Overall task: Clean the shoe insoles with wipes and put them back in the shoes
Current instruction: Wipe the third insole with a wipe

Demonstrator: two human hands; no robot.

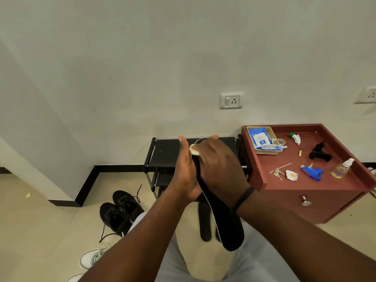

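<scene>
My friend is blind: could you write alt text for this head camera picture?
A person's left hand holds up a black insole while the right hand rubs it with a wipe; black shoes sit on the floor, left.

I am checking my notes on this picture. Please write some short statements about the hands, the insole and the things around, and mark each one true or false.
1. The left hand holds a black insole. True.
2. The right hand presses a wipe on the insole. True.
3. The black shoes stand on the cabinet. False: they are on the floor.
4. The wipes pack lies in a tray on the red cabinet. True.
5. The spray bottle lies on the shoe rack. False: it is on the cabinet.
</scene>
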